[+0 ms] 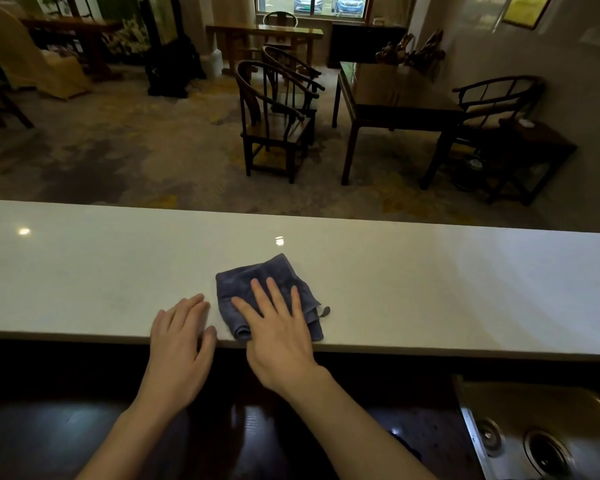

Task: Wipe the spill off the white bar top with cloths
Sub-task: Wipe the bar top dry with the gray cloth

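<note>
A folded blue-grey cloth (pixel 257 278) lies on the white bar top (pixel 430 289) near its front edge, in the middle of the view. My right hand (pixel 278 327) presses flat on the cloth with fingers spread. My left hand (pixel 182 337) rests palm-down on the bare bar top just left of the cloth, apart from it, holding nothing. I cannot make out any spill on the glossy surface, only light reflections.
A steel sink (pixel 541 434) sits at the lower right below the bar. A dark lower counter (pixel 66 427) runs under my forearms. Beyond the bar are wooden chairs (pixel 274 123) and a dark table (pixel 395 98) on carpet.
</note>
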